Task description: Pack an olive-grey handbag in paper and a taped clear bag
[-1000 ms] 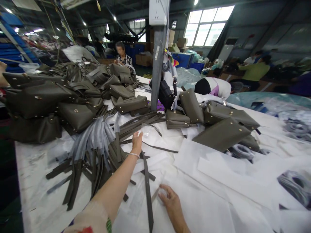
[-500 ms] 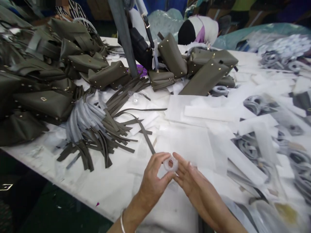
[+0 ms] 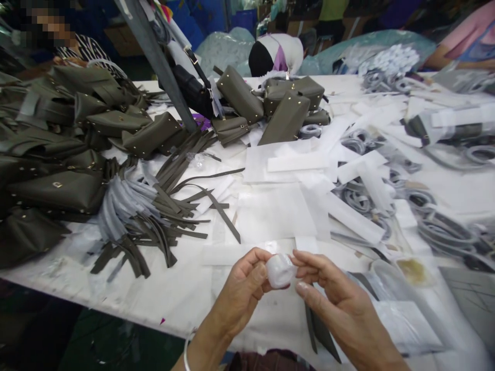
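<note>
Between thumb and fingers, my left hand (image 3: 247,281) grips a small roll of clear tape (image 3: 280,271), its whitish flat face turned partly up. My right hand (image 3: 336,296) is just right of the roll, thumb and fingers apart; the fingertips are close to its edge, and I cannot tell if they touch it. Beyond the hands lie translucent white sheets (image 3: 270,211). Left of them is a heap of dark olive straps (image 3: 170,216), several wrapped in greyish film (image 3: 126,198). A dark flat piece (image 3: 323,332) lies below my right hand.
Olive bags (image 3: 58,190) are piled at the left, more bags (image 3: 286,116) at the back. A grey post (image 3: 158,62) rises between them. Wrapped coiled straps (image 3: 444,226) spread over the right. A person in pink (image 3: 469,36) is at the far right.
The roll has turned from showing its hole to showing a whitish face. My right hand has moved a little right and its thumb and fingers have spread. The view has swung right.
</note>
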Demonstrator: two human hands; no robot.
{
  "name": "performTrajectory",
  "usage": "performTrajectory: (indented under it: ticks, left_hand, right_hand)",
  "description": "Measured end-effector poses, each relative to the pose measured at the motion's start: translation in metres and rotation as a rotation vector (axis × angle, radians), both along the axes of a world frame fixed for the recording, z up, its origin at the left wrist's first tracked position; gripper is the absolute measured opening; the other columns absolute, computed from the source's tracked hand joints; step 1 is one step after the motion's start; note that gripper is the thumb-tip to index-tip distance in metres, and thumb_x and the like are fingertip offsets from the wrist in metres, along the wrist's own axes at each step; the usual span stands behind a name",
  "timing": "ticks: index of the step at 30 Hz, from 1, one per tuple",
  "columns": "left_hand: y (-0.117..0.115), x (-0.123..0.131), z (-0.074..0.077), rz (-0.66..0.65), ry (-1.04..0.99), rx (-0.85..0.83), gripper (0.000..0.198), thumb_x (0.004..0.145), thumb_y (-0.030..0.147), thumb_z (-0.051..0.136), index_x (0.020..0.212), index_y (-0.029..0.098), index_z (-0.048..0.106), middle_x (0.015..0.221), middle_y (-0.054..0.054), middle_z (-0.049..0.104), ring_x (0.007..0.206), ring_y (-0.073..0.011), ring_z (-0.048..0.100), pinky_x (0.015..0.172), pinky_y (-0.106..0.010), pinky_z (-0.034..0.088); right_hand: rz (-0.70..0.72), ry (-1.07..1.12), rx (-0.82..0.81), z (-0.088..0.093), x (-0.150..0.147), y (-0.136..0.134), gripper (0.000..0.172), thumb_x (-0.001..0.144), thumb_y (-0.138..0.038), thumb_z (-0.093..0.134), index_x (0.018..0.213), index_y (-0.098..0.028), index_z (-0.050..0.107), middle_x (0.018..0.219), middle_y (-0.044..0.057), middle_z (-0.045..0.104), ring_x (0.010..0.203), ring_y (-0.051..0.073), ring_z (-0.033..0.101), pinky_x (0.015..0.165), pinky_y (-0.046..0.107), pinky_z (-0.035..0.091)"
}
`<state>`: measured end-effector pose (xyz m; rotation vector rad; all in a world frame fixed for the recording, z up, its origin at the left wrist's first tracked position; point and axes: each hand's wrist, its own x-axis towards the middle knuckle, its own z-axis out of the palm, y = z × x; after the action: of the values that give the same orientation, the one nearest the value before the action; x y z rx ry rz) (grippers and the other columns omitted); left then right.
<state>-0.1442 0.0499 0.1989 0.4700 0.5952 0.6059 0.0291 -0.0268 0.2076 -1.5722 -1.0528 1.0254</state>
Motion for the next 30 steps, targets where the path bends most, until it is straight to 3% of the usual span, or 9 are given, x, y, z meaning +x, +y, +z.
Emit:
performTrajectory:
  ticks: [5, 8, 13, 20, 30]
  left_hand:
    - [-0.004, 0.0, -0.001, -0.054, -0.017, 0.032, 0.015, 0.091, 0.027, 0.062, 0.092, 0.012, 0.063, 0.129, -0.013, 0.057, 0.107, -0.0216, 0.06, 0.095, -0.036, 0.047]
    - [-0.008, 0.002, -0.002, -0.067, -0.03, 0.034, 0.012, 0.092, 0.024, 0.061, 0.093, 0.013, 0.064, 0.134, -0.013, 0.053, 0.111, -0.0222, 0.059, 0.095, -0.036, 0.048]
    - [-0.011, 0.005, -0.004, -0.08, 0.006, 0.087, 0.016, 0.095, 0.027, 0.056, 0.098, 0.014, 0.066, 0.128, -0.013, 0.055, 0.108, -0.0209, 0.061, 0.092, -0.035, 0.05]
    - [-0.011, 0.008, -0.007, -0.13, 0.067, 0.237, 0.025, 0.088, 0.027, 0.067, 0.109, 0.015, 0.063, 0.122, -0.012, 0.06, 0.112, -0.0239, 0.06, 0.093, -0.033, 0.047]
    - [-0.009, 0.009, -0.013, -0.217, 0.197, 0.213, 0.034, 0.091, 0.032, 0.063, 0.117, 0.011, 0.058, 0.106, -0.015, 0.067, 0.103, -0.0244, 0.062, 0.093, -0.041, 0.048]
  right_hand:
    - [0.108, -0.235, 0.171, 0.015, 0.0, 0.003, 0.027, 0.088, -0.024, 0.067, 0.115, -0.026, 0.065, 0.102, 0.004, 0.065, 0.083, 0.013, 0.063, 0.072, 0.023, 0.054]
    - [0.13, -0.3, 0.256, 0.018, 0.0, 0.003, 0.024, 0.089, -0.02, 0.065, 0.112, -0.027, 0.062, 0.102, 0.001, 0.064, 0.086, 0.01, 0.061, 0.073, 0.018, 0.052]
    - [0.144, -0.364, 0.297, 0.011, 0.002, -0.001, 0.026, 0.089, -0.02, 0.066, 0.114, -0.027, 0.059, 0.097, -0.001, 0.064, 0.081, 0.009, 0.06, 0.073, 0.017, 0.051]
    - [0.156, -0.433, 0.292, 0.003, 0.005, -0.002, 0.034, 0.088, -0.022, 0.069, 0.12, -0.028, 0.058, 0.092, -0.002, 0.064, 0.079, 0.01, 0.059, 0.071, 0.02, 0.05]
    - [0.175, -0.47, 0.279, -0.006, 0.01, 0.002, 0.03, 0.088, -0.02, 0.068, 0.116, -0.027, 0.06, 0.085, -0.002, 0.06, 0.078, 0.01, 0.057, 0.07, 0.019, 0.047]
